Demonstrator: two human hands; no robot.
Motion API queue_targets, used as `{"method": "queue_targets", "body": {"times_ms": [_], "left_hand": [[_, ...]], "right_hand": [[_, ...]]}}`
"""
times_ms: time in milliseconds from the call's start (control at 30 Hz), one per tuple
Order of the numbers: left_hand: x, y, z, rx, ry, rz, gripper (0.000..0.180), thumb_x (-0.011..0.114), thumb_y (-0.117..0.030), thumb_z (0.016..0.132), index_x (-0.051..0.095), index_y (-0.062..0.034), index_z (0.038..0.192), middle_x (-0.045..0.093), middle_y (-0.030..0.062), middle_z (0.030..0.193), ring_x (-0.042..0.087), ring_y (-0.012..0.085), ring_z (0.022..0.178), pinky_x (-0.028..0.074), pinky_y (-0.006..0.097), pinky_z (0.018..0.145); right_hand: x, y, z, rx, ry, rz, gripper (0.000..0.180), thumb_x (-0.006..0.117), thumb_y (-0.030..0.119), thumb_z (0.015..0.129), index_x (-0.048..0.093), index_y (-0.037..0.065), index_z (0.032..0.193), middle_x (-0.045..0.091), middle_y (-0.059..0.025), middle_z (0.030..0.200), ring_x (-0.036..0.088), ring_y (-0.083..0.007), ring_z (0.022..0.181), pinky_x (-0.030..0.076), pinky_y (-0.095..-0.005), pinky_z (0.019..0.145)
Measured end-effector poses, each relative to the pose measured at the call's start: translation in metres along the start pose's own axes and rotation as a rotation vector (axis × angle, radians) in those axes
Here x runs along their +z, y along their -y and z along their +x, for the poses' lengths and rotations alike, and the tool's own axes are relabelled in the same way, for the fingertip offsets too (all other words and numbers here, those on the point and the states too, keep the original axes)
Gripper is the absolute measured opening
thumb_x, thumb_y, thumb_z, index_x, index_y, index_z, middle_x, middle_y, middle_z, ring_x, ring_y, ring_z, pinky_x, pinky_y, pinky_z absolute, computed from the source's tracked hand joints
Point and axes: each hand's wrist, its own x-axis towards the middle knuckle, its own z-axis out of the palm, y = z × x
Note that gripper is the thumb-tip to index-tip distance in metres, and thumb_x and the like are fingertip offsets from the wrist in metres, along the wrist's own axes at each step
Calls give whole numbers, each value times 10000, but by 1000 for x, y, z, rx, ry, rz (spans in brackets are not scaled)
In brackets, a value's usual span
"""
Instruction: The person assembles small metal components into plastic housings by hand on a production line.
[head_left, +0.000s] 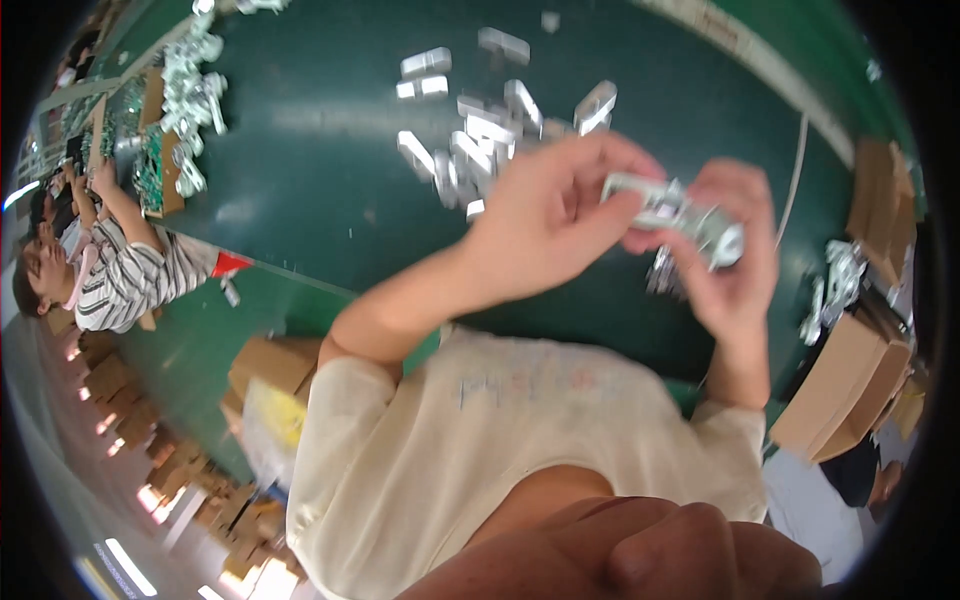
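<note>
Both of my hands are raised above the dark green table [320,200], gripping one pale, silvery fitting. My left hand [560,210] pinches the open, frame-shaped end of the fitting [655,203] between thumb and fingers. Around its rounded end, my right hand [735,250] curls its thumb and fingers. Blur hides the finer details, and I cannot tell whether the fitting is one piece or two. Shiny metal channel-shaped pieces [470,150] lie loosely scattered just beyond my left hand. A small cluster of metal parts [663,272] shows on the table below my hands.
A heap of pale fittings [192,90] runs along the table's left side, beside a cardboard tray of green parts [160,170]. More fittings [835,285] lie at the right, near an open cardboard box [845,385]. A co-worker in a striped shirt [125,275] is at the left.
</note>
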Motion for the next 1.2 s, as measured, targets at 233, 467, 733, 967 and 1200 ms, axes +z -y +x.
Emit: {"method": "queue_targets", "body": {"times_ms": [233, 467, 733, 967, 1200], "left_hand": [[-5, 27, 6, 65, -33, 467, 227, 461, 40, 885, 434, -8, 1106, 583, 72, 874, 585, 93, 703, 487, 227, 618], [-15, 34, 4, 192, -104, 459, 280, 439, 66, 878, 384, -8, 1143, 590, 85, 830, 592, 107, 677, 482, 236, 587], [-31, 52, 32, 447, -295, 1311, 711, 649, -253, 808, 264, -74, 1379, 247, 213, 1395, 206, 431, 1300, 233, 532, 1036], [-47, 81, 15, 271, -62, 1743, 623, 520, -340, 868, 279, -96, 1388, 247, 159, 1435, 210, 419, 1313, 182, 580, 1036], [-27, 63, 24, 394, -21, 1773, 321, 613, -50, 735, 542, 42, 1035, 532, 152, 983, 513, 277, 946, 449, 355, 795]], "right_hand": [[13, -7, -19, 565, 51, 332, 292, 696, 1, 719, 551, 27, 971, 582, -28, 867, 559, -82, 747, 452, -219, 659], [30, -10, -7, 190, -52, 99, 265, 705, 10, 674, 546, 35, 884, 583, -74, 836, 594, -188, 708, 470, -276, 643], [-2, -160, 165, 485, -78, -21, 493, 747, 372, 699, 551, 5, 963, 625, -138, 787, 612, -218, 742, 479, -330, 671], [-13, -133, 126, 329, 120, -584, 557, 708, 383, 702, 519, -16, 1042, 537, -212, 1049, 542, -369, 959, 449, -419, 808], [-8, -58, -22, 438, 293, -444, 332, 734, 105, 663, 533, 30, 917, 524, -133, 850, 574, -306, 751, 462, -377, 656]]}}
